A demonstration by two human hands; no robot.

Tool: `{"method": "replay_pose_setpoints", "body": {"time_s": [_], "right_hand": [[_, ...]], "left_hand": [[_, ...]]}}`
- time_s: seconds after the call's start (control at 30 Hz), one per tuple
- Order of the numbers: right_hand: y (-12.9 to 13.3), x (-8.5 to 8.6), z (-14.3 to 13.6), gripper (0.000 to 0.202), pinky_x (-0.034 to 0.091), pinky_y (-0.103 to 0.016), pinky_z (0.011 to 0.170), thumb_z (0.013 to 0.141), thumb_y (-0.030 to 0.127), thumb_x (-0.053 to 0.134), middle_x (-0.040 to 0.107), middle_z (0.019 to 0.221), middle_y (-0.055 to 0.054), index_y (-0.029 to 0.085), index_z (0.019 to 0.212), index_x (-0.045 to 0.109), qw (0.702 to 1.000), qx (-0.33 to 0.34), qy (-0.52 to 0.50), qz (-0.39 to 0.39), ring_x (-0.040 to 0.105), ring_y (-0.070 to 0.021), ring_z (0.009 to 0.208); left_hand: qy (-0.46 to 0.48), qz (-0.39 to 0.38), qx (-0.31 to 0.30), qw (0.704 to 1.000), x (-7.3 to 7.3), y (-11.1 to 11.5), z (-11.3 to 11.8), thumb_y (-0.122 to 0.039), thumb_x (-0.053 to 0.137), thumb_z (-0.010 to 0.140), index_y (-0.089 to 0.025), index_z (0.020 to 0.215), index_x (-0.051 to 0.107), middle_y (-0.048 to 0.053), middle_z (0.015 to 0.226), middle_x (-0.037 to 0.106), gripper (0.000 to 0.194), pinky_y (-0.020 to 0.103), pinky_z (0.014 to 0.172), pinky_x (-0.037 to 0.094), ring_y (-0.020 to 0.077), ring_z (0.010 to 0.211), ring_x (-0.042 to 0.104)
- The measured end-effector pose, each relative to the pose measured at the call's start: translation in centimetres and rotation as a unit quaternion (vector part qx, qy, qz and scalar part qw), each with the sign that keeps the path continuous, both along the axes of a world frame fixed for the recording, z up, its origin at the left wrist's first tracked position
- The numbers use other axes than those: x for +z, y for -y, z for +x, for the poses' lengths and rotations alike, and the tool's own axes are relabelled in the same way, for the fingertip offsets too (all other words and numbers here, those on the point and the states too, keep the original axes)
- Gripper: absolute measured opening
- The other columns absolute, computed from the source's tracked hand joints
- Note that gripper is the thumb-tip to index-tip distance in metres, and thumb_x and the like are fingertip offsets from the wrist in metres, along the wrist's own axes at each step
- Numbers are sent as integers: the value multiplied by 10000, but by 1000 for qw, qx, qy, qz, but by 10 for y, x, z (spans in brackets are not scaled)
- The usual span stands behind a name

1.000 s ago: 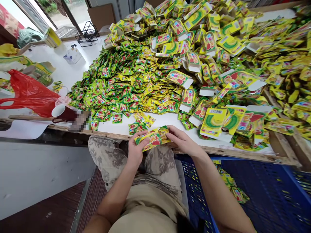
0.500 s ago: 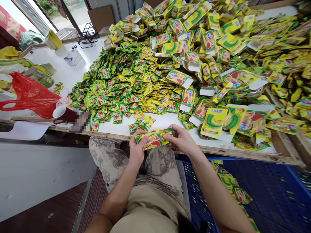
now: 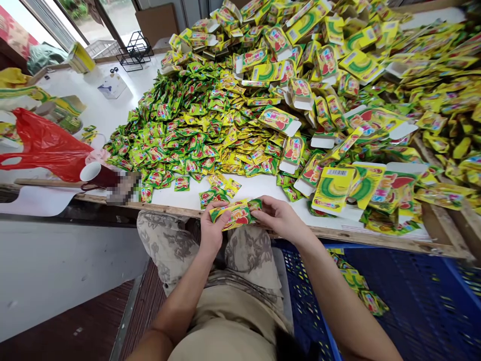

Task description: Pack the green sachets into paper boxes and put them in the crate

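Note:
Above my lap, just off the table's front edge, my left hand [image 3: 213,224] is closed around a small yellow-and-green carton [image 3: 236,216] with a watermelon print, thumb on its front. My right hand [image 3: 280,215] pinches a green candy sachet [image 3: 255,205] at the carton's right end. Whether part of the sachet is inside the carton cannot be made out. Beyond my hands lie a few loose sachets [image 3: 213,196] and a large heap of green and yellow sachets [image 3: 176,135]. To the right is a pile of yellow cartons [image 3: 334,188], several with open flaps.
A blue crate [image 3: 406,301] with some packets in it stands below the table at my right. On the left are a dark red mug [image 3: 100,176], a red plastic bag [image 3: 48,148] and a black wire rack [image 3: 136,50]. A wooden strip [image 3: 173,208] edges the table.
My right hand has moved slightly left with the sachet, and less of the sachet shows beyond the carton's end. My left hand keeps its hold on the carton.

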State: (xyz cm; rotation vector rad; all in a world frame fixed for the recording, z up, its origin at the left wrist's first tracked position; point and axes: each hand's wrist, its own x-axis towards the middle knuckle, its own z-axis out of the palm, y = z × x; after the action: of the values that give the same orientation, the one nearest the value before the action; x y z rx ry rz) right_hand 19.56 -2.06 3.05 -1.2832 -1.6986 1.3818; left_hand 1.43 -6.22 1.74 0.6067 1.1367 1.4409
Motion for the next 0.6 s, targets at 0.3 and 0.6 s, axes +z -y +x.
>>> {"method": "replay_pose_setpoints", "body": {"time_s": [0.3, 0.6], "right_hand": [[2, -4, -14, 350, 501, -292, 585, 652, 465, 748, 646, 712, -27, 195, 834, 618, 981, -121, -136, -74, 591, -157, 630], [11, 2, -16, 278, 366, -238, 432, 812, 429, 590, 609, 661, -4, 178, 905, 666, 997, -64, -39, -34, 467, -96, 453]], "left_hand": [[52, 14, 42, 998, 0, -7, 3, -635, 614, 740, -167, 858, 656, 49, 854, 692, 485, 298, 710, 555, 171, 748, 683], [71, -6, 53, 996, -3, -7, 3, -675, 592, 729, -163, 853, 667, 54, 835, 696, 532, 311, 729, 554, 187, 770, 687]]}}
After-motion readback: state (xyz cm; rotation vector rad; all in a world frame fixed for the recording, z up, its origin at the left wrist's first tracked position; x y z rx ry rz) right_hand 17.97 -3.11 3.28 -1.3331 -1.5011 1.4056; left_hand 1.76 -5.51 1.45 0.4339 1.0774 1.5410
